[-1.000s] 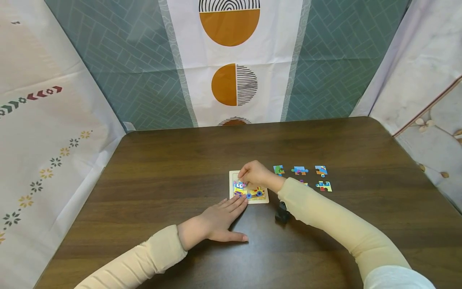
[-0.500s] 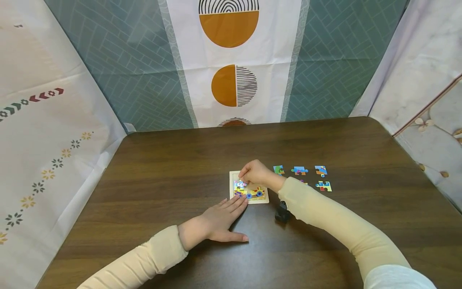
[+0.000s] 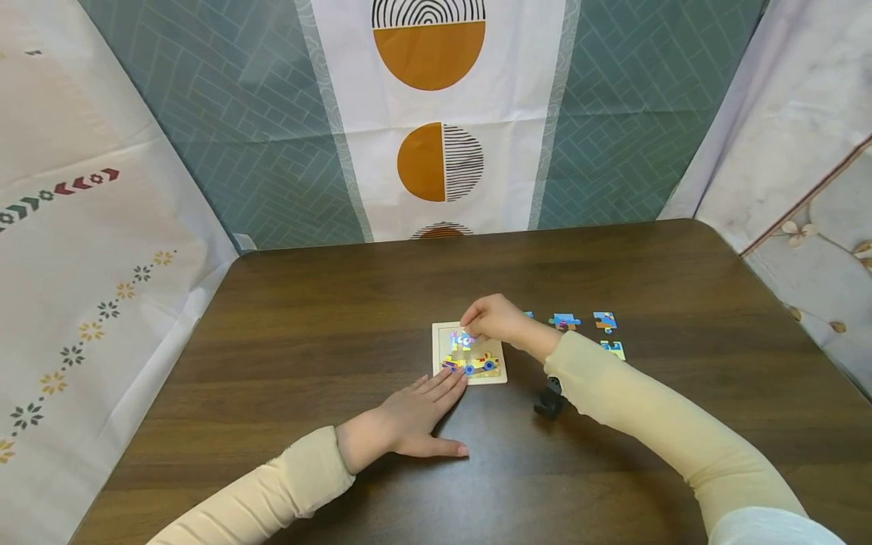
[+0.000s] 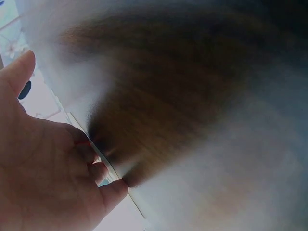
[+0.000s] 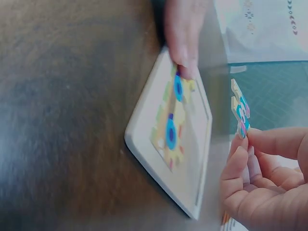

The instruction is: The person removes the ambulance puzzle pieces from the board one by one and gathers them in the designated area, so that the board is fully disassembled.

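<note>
A square puzzle tray (image 3: 437,356) with a pale wooden rim lies on the table, its lower part filled with pieces showing a yellow vehicle with blue wheels. My left hand (image 3: 425,416) lies flat, its straight fingertips on the tray's near edge. Above the tray my right hand (image 3: 499,319) pinches a jigsaw piece (image 3: 462,341) with a printed eye pattern between thumb and fingers. In the right wrist view that jigsaw piece (image 5: 240,109) stands on edge, raised off the tray, whose upper part shows bare board.
Loose jigsaw pieces, among them a blue one (image 3: 565,321), an orange-blue one (image 3: 605,322) and a yellow one (image 3: 615,350), lie right of the tray on the brown table (image 3: 327,325). A black device (image 3: 549,399) sits under the right wrist. Patterned cloths hang around.
My right hand has lifted the eye-patterned jigsaw piece and shifted slightly right and away from the tray's left side. The left hand has stayed in place.
</note>
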`<state>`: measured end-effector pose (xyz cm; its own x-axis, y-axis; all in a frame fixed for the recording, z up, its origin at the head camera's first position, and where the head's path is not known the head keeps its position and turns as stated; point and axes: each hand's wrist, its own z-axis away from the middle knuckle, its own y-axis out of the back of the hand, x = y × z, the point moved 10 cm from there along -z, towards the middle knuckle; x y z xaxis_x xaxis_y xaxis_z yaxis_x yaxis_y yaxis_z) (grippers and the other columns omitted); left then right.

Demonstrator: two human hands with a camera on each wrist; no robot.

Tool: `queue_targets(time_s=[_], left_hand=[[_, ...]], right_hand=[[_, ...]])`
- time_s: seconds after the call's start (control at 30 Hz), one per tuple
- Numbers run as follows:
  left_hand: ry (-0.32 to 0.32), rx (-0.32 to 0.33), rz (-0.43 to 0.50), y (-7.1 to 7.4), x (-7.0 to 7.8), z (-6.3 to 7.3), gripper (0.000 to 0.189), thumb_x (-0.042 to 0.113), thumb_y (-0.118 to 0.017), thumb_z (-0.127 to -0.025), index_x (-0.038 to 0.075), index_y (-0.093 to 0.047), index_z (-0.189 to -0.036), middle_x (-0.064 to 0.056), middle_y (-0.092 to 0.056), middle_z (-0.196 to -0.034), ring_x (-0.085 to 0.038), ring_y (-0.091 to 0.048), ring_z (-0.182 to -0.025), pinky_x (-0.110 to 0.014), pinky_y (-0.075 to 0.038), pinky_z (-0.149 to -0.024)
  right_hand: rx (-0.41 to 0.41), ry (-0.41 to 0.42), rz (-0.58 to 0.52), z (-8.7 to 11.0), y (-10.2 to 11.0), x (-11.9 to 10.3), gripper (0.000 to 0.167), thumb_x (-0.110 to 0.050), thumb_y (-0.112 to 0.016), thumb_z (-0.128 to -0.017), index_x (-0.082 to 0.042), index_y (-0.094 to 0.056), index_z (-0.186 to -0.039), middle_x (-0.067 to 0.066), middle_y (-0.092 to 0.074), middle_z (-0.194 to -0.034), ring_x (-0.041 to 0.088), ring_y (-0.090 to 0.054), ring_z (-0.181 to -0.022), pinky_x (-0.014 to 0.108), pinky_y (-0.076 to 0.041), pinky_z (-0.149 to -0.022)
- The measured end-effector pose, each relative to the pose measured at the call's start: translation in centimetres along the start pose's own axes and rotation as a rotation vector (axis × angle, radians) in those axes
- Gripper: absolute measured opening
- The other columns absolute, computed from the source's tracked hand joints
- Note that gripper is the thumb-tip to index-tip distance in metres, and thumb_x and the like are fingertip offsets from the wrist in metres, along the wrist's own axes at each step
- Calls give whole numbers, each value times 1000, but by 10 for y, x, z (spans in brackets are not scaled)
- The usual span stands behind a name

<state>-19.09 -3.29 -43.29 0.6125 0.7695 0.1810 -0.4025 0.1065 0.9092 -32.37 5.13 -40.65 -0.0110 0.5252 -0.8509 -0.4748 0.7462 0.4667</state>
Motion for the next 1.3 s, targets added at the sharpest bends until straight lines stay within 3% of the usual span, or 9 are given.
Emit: queue_targets(time_s=[0.2, 0.4, 0.73, 1.1, 1.3], left_hand=[[15, -13, -1, -4, -3, -2, 94, 69, -45, -87, 14, -11, -154, 2, -4, -161, -15, -3, -148, -37, -15, -119], [12, -13, -5, -3, -2, -2, 94, 70, -45, -86, 14, -11, -154, 2, -4, -161, -15, -2, -148, -38, -14, -119], [10, -6, 2, -3, -3, -2, 94, 69, -47, -86, 14, -11, -154, 1, -4, -161, -16, -1, -148, -38, -14, -119], [2, 3, 2, -3, -1, -1, 95, 68, -47, -86, 13, -11, -154, 0, -5, -161, -17, -3, -148, -38, -14, -119], [-3, 15, 11, 0, 0, 0, 94, 67, -49, -86, 11, -14, -154, -2, -8, -161, -18, -5, -148, -39, -16, -119]], right_hand=[[-10, 27, -18, 11, 14, -1, 19, -1, -58, -85, 7, -63, -102, 14, -67, -91, 18, -63, -78, 33, -54, -75], [16, 17, -1, 22, 31, 6, 19, -1, -59, -86, 7, -63, -102, 14, -67, -90, 22, -62, -80, 28, -51, -70], [41, 2, 52, 37, 57, 21, 17, -3, -59, -88, 6, -63, -102, 14, -68, -90, 18, -58, -75, 28, -50, -70], [39, -21, 90, 51, 72, 40, 17, -2, -59, -87, 7, -62, -101, 9, -67, -84, 16, -58, -74, 30, -51, -70], [14, -54, 42, 57, 70, 51, 14, 0, -60, -86, 8, -61, -98, 9, -65, -82, 16, -54, -69, 26, -48, -62]])
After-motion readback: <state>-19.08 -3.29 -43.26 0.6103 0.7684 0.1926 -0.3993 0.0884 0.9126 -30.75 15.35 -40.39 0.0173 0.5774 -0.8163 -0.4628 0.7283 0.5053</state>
